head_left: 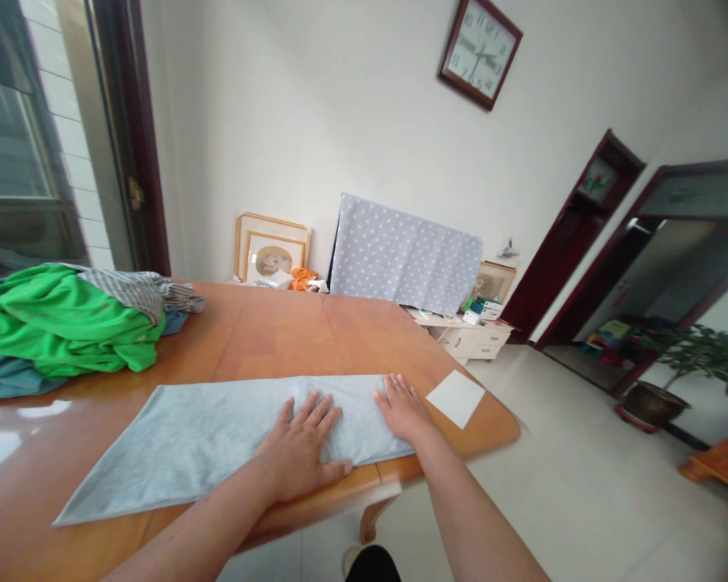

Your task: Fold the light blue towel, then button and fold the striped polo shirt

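Note:
A pale blue-grey cloth, folded into a long flat strip, lies across the near side of the wooden table. Flat on its middle-right part rests my left hand, fingers spread. My right hand presses on the cloth's right end with the fingers stretched out. Neither hand grips anything. The cloth's left end tapers to a corner near the table's front edge.
A heap of clothes, with a bright green garment and a striped one, sits at the table's left. A white sheet of paper lies near the right corner of the table. Beyond stands a cabinet.

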Demonstrator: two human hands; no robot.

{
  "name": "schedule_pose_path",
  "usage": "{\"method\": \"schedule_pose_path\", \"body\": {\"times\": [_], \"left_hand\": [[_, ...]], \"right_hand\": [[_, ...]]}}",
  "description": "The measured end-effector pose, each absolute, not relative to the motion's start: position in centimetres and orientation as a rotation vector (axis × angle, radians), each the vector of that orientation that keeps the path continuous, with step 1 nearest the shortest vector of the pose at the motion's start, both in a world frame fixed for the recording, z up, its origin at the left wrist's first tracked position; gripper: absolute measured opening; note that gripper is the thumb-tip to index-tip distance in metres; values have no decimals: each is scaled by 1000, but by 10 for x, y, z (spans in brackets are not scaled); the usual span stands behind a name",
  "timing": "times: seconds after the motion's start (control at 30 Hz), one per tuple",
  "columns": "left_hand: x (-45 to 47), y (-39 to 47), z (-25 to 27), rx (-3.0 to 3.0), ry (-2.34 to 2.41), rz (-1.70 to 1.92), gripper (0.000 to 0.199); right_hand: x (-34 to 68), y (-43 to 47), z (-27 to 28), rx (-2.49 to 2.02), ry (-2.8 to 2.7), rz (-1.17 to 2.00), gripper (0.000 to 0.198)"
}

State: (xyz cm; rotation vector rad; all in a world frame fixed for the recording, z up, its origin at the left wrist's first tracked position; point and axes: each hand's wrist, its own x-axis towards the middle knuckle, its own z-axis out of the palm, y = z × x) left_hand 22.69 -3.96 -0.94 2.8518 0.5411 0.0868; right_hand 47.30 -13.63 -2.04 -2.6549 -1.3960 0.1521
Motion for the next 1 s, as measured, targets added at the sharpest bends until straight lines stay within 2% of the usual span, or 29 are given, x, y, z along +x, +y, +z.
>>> {"method": "schedule_pose_path", "body": {"times": [0.27, 0.47, 0.7, 1.0], "left_hand": [[228, -38, -12, 2874, 536, 112, 97], [227, -39, -10, 2867, 528, 106, 100], [228, -37, -15, 2862, 555, 146, 85], [230, -38, -13, 2882, 563, 131, 95]], "right_hand": [[436, -132, -4, -2579, -1414, 52, 78], [400, -133, -17, -2526, -1482, 34, 74], [398, -136, -20, -2537, -1480, -31, 73], [397, -134, -18, -2544, -1466, 58, 71]]}}
